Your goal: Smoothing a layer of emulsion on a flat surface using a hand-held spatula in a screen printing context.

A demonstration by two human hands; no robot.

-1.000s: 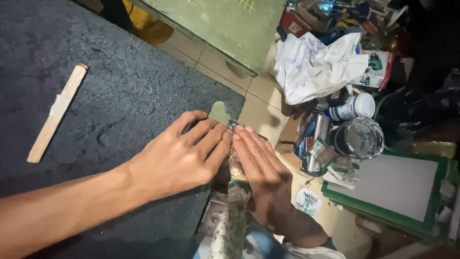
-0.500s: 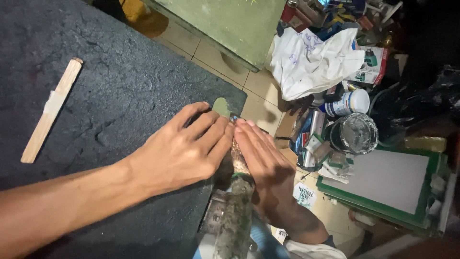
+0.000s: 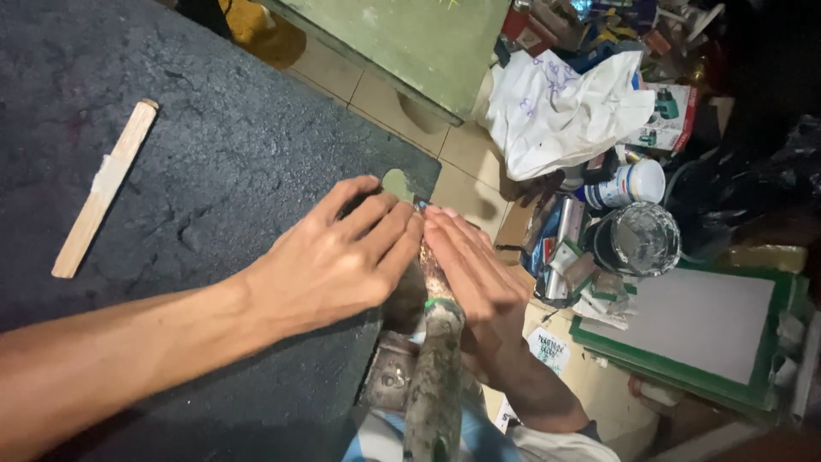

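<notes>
A rough, mottled grey-brown rod [image 3: 434, 376] with a green band runs from my lap up to the corner of the dark table [image 3: 171, 171]. My left hand [image 3: 329, 261] lies palm down on the table's edge, fingertips pressed against the rod's upper end. From the other side my right hand [image 3: 475, 278] presses flat against the same end, off the table's edge. The rod's tip is pinched between both hands and hidden under the fingers. A small blue bit [image 3: 419, 204] shows just beyond the fingertips.
A pale wooden stick [image 3: 104, 186] lies on the table at left. On the tiled floor to the right are a white cloth [image 3: 556, 111], a white can [image 3: 631, 182], a round tin [image 3: 641, 238], a green-framed board [image 3: 693, 329] and mixed clutter.
Both hands stay pressed together on the rod at the table's corner. Only the view has shifted slightly.
</notes>
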